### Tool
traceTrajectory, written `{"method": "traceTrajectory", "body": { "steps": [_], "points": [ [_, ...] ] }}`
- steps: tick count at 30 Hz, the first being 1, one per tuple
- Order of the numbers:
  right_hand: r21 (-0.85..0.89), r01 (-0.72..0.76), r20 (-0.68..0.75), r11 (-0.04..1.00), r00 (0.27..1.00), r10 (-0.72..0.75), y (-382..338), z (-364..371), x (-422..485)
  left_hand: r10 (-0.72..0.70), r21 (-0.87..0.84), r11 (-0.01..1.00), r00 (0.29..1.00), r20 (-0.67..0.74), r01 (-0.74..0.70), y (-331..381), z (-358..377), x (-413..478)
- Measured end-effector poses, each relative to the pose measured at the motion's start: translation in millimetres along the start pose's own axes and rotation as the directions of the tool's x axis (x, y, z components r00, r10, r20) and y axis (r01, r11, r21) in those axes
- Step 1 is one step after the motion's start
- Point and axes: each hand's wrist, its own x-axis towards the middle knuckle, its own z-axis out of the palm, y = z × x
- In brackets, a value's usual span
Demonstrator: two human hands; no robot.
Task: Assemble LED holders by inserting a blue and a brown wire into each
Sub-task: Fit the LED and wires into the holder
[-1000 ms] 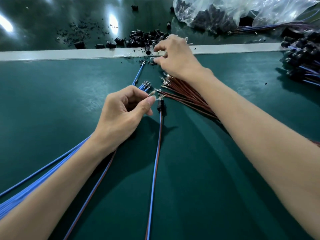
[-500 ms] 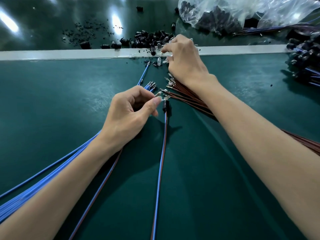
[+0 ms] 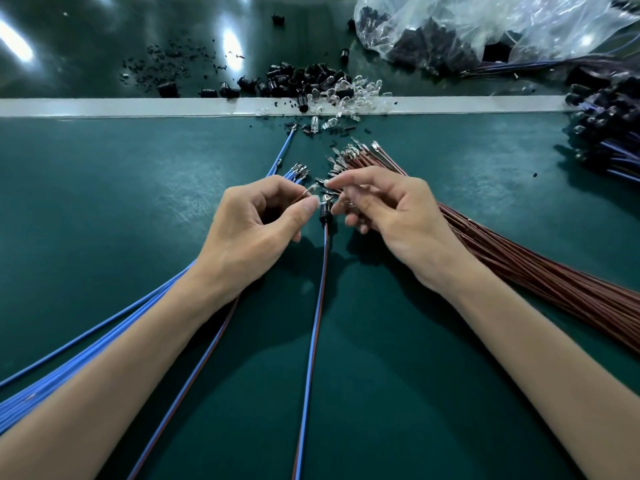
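My left hand [image 3: 258, 223] pinches the metal ends of a blue and brown wire pair [image 3: 194, 386] between thumb and forefinger. My right hand [image 3: 388, 213] has its thumb and forefinger pinched together just right of those ends, on something small that I cannot make out. Between the hands lies a black LED holder [image 3: 325, 213] with a blue and brown pair [image 3: 311, 348] running toward me. A bundle of blue wires [image 3: 79, 351] lies at the left. Under my right hand, a bundle of brown wires [image 3: 540, 275] fans to the right.
Loose black holders [image 3: 298, 77] and clear LEDs [image 3: 349, 90] are piled by the white strip [image 3: 104, 107]. A plastic bag of parts [image 3: 467, 32] sits at the back right. Finished black-capped assemblies [image 3: 609, 123] are heaped at the right edge.
My right hand has come back from the LED pile by the white strip to the wire ends beside my left hand. The left hand has stayed in place.
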Motion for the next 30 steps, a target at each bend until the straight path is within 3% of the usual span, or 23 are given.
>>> {"method": "traceTrajectory", "body": {
  "steps": [7, 12, 14, 16, 19, 26, 28, 30],
  "points": [
    [-0.262, 0.037, -0.165, 0.964, 0.983, -0.082, 3.5, 0.8, 0.4, -0.009, 0.0, 1.0, 1.0, -0.009, 0.009, -1.1, 0.6, 0.4],
    [-0.355, 0.098, -0.167, 0.93, 0.972, -0.166, 2.1, 1.1, -1.5, -0.018, 0.003, 1.0, 1.0, -0.012, 0.018, 0.1, 1.0, -0.3],
    [-0.531, 0.236, -0.043, 0.814, 0.952, -0.304, -2.2, -6.2, -3.0, -0.02, 0.001, 1.0, 1.0, -0.014, 0.02, 0.4, 0.4, 0.0],
    [-0.65, 0.359, 0.177, 0.67, 0.929, -0.325, -6.3, -18.1, -5.7, -0.016, 0.006, 1.0, 1.0, -0.013, 0.016, 0.9, 0.4, 0.0],
    [-0.642, 0.32, 0.287, 0.697, 0.943, -0.169, -8.6, -31.2, -7.8, -0.01, 0.023, 1.0, 1.0, -0.009, 0.011, 1.3, 0.4, -0.5],
    [-0.667, 0.342, 0.334, 0.662, 0.931, -0.145, -7.1, -23.7, 6.1, -0.015, 0.032, 0.999, 1.0, -0.012, 0.015, 0.6, -0.2, -0.1],
    [-0.717, 0.327, 0.26, 0.616, 0.945, -0.199, -7.2, -16.4, 15.5, -0.021, 0.033, 0.999, 1.0, -0.012, 0.022, 0.6, -0.7, 0.1],
    [-0.739, 0.237, 0.01, 0.631, 0.94, -0.341, -6.1, -9.8, 27.2, -0.021, 0.03, 0.999, 1.0, -0.01, 0.021, 0.3, -0.8, 0.6]
  ]
}}
